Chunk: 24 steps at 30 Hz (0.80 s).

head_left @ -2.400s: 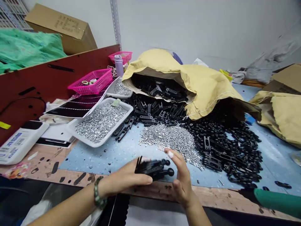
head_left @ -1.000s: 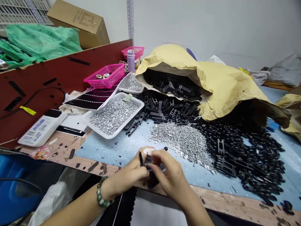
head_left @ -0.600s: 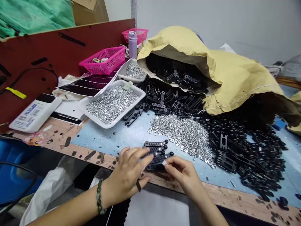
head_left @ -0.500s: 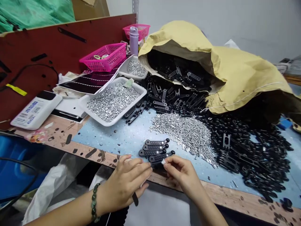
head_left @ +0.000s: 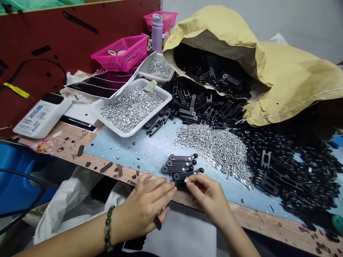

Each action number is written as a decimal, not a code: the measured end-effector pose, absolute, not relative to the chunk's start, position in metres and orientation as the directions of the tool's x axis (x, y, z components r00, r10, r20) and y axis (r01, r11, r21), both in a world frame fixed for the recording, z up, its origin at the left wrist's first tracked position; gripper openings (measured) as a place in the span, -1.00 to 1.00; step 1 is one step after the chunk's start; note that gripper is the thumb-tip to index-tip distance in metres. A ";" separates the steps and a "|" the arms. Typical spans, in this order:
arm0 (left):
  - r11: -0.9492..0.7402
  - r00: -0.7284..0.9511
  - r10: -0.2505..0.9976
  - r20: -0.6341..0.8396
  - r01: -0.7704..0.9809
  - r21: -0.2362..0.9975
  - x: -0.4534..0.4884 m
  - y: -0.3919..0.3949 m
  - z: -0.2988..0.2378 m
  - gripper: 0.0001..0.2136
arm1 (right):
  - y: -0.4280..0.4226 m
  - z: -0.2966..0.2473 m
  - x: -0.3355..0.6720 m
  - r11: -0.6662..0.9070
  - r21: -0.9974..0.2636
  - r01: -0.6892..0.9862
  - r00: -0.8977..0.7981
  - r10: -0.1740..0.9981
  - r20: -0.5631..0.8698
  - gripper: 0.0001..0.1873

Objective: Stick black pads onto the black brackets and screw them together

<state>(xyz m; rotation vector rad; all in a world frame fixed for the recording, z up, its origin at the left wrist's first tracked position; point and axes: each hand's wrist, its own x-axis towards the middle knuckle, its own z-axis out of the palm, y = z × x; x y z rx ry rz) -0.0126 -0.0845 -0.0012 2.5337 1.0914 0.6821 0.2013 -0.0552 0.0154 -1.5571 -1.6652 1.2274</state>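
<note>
My left hand is closed, its fingers bent together near the table's front edge. From beneath it sticks out the rounded end of a black piece; the rest is covered by the palm and fingers. Thumb and forefinger of my right hand pinch a small whitish thing, too little of which shows to name. A dark rounded bit lies at the left fingertips. Just beyond both hands, several black perforated arms with knobbed ends lie stacked side by side on the blue mat.
Loose screws and nuts form a heap behind the arms. White trays of small metal parts stand back left. Black plastic parts spread at right, below open yellow sacks. A green-ended object shows at the right edge.
The whole view has shifted slightly. Both hands keep nearly the same pose, and the black end under my left hand shows a little more. A green-ended object has appeared at the right edge.
</note>
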 end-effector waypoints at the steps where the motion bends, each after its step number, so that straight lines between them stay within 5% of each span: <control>1: -0.663 0.599 0.743 0.297 0.599 0.450 -0.012 -0.085 -0.001 -0.66 | -0.056 0.015 0.201 -0.050 -0.865 0.498 -0.193 0.967 -0.167 -0.82; 6: -0.633 0.589 0.764 0.265 0.601 0.488 -0.008 -0.085 0.007 -0.63 | -0.058 0.008 0.203 0.038 -0.718 0.695 -0.180 0.976 -0.122 -0.94; 10: -0.571 0.560 0.803 0.204 0.625 0.533 -0.002 -0.078 0.025 -0.67 | -0.063 0.014 0.207 0.170 -0.540 0.825 -0.152 0.985 0.077 -0.78; 16: -0.460 0.613 0.789 0.050 0.535 0.708 0.012 -0.069 0.042 -0.62 | -0.077 0.044 0.184 0.681 -0.639 0.357 -0.587 0.696 0.413 -0.72; 19: -0.354 0.514 0.857 0.045 0.521 0.777 0.014 -0.068 0.041 -0.48 | -0.078 0.046 0.183 0.596 -0.746 0.298 -0.559 0.742 0.370 -0.78; 24: -0.455 0.423 0.880 0.214 0.624 0.635 0.001 -0.070 0.032 -0.43 | -0.057 0.035 0.208 0.029 -0.963 0.268 -0.169 0.986 -0.017 -0.96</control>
